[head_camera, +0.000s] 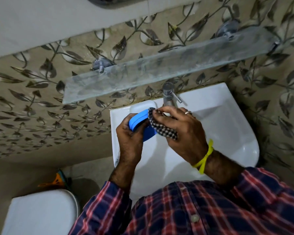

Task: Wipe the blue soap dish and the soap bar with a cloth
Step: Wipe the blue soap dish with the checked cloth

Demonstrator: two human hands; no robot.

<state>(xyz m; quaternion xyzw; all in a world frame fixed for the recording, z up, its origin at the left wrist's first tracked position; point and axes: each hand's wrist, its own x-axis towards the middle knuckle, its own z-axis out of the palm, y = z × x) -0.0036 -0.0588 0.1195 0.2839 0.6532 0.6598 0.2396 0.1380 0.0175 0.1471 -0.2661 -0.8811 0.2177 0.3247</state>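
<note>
My left hand grips the blue soap dish above the left side of the white basin, tilted so its rim faces me. My right hand pinches a black-and-white checked cloth and holds it against the dish's right side. The cloth covers part of the dish. I cannot see the soap bar; the inside of the dish is hidden by the cloth and my fingers.
The white wash basin lies under my hands, with a chrome tap at its back. A frosted glass shelf juts from the leaf-patterned wall above it. A white toilet tank lid sits at lower left.
</note>
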